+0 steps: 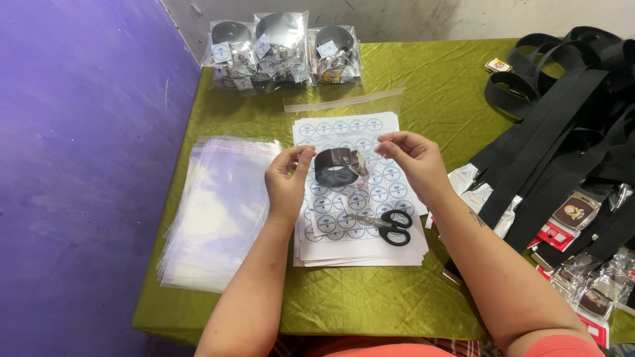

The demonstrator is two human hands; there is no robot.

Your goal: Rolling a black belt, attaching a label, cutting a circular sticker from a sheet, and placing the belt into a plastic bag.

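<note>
Two hands' fingers pinch clear bag (344, 132) holding coiled belt (337, 166); three bagged belts (284, 49) behind.

Likely home packing workshop, bagged belts (284, 49), sticker sheets (357, 198)

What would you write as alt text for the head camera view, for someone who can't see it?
Two hands, left hand and right hand, hold open a clear bag with a rolled black belt inside, above a stack of round-sticker sheets with black scissors on a green tablecloth. Clear bags lie left, packed belts behind, loose black belts right.
</note>
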